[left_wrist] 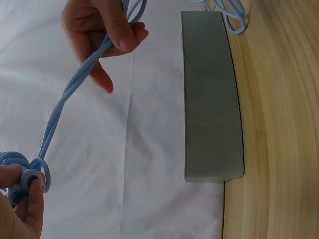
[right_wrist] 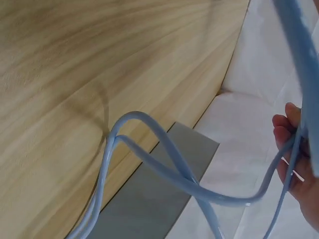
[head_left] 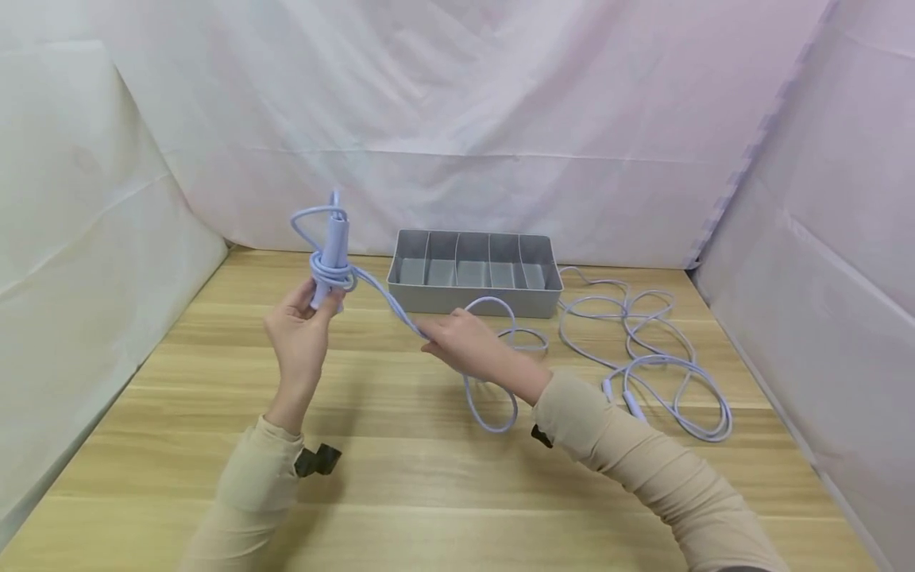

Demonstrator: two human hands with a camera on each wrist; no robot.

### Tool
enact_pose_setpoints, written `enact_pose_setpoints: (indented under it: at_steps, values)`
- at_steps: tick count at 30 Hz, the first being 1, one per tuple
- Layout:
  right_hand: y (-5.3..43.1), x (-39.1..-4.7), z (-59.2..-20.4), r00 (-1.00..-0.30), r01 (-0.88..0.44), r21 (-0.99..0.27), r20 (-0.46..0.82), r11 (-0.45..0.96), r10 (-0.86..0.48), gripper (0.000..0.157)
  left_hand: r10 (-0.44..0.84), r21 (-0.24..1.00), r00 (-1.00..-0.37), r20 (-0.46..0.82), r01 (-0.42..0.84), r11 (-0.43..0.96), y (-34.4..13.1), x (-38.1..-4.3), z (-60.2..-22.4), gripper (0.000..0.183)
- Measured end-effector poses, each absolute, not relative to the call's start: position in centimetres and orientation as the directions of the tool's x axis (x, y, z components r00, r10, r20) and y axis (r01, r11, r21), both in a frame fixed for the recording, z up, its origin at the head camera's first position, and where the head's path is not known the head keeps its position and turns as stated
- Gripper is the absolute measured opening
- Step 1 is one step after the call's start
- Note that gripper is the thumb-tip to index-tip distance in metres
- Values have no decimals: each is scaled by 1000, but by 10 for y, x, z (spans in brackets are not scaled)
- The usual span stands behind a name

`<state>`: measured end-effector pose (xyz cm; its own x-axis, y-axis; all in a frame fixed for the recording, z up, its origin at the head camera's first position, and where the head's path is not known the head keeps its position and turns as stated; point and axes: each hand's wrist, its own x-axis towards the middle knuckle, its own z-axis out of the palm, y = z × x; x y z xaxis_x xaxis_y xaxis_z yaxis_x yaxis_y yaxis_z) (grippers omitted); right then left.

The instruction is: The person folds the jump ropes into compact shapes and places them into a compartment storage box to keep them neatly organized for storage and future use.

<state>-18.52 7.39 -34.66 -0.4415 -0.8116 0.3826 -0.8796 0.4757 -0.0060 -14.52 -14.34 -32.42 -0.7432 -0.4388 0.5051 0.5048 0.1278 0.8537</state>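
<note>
A light-blue jump rope has its two handles (head_left: 336,241) side by side and upright, with turns of cord (head_left: 330,272) wound around them. My left hand (head_left: 299,338) grips the handles by their lower ends, above the table's left half. In the left wrist view, round handle ends (left_wrist: 32,178) show between thumb and fingers. My right hand (head_left: 468,342) holds the doubled cord (head_left: 386,295), which runs taut from the wound handles. Below that hand, loose loops of cord (head_left: 493,429) hang down. The right wrist view shows these loops (right_wrist: 172,149) large and close.
A grey tray (head_left: 475,302) with several compartments stands at the back of the wooden table (head_left: 429,508). Right of it, a second light-blue rope (head_left: 715,397) lies in loose coils, its ends (head_left: 632,405) near my right sleeve. White cloth (head_left: 457,103) surrounds the table's back and sides.
</note>
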Motion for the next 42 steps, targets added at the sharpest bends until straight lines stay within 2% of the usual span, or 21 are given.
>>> enact_pose_setpoints:
  at_steps: [3,6,9,12,15,18,21,23,27,30,34,39,42]
  values:
    - [72,-184,-346,-461,-882,-84,355,463,-813,23,-499,865,-733,463,497,72,-148,-153,-324,30]
    - [71,-184,-346,-510,-860,-177,311,478,-802,10,-552,865,-710,437,501,40,-153,-159,-324,30]
    - [71,-183,-345,-560,-826,-253,262,504,-786,10,-591,873,-695,409,486,33,-159,-163,-324,29]
    - [72,-181,-343,-582,-808,-274,235,521,-779,12,-619,887,-681,391,458,55,-164,-168,-324,29]
    - [72,-178,-342,-593,-804,-201,219,559,-775,11,-642,893,-663,386,442,80,-170,-173,-325,28]
    - [72,-171,-339,-590,-796,10,206,605,-780,18,-662,903,-642,387,408,131,-176,-178,-329,26]
    - [71,-161,-334,-531,-767,286,223,575,-818,28,-665,914,-631,399,327,239,-182,-183,-336,25]
    - [71,-155,-330,-465,-734,432,245,525,-851,25,-646,909,-640,415,258,328,-185,-185,-340,25]
    - [71,-148,-320,-361,-683,584,252,439,-898,14,-560,815,-667,492,125,566,-185,-186,-345,24]
    - [72,-147,-313,-299,-665,632,263,398,-917,15,-493,727,-689,531,71,683,-185,-185,-346,24]
    - [76,-147,-302,-217,-663,650,309,372,-926,16,-385,626,-754,533,44,779,-182,-182,-347,23]
    - [84,-151,-288,-125,-676,644,380,359,-916,16,-135,375,-847,515,81,923,-174,-175,-346,24]
    - [89,-156,-277,-89,-668,653,404,356,-910,17,3,230,-878,478,129,965,-165,-170,-343,16]
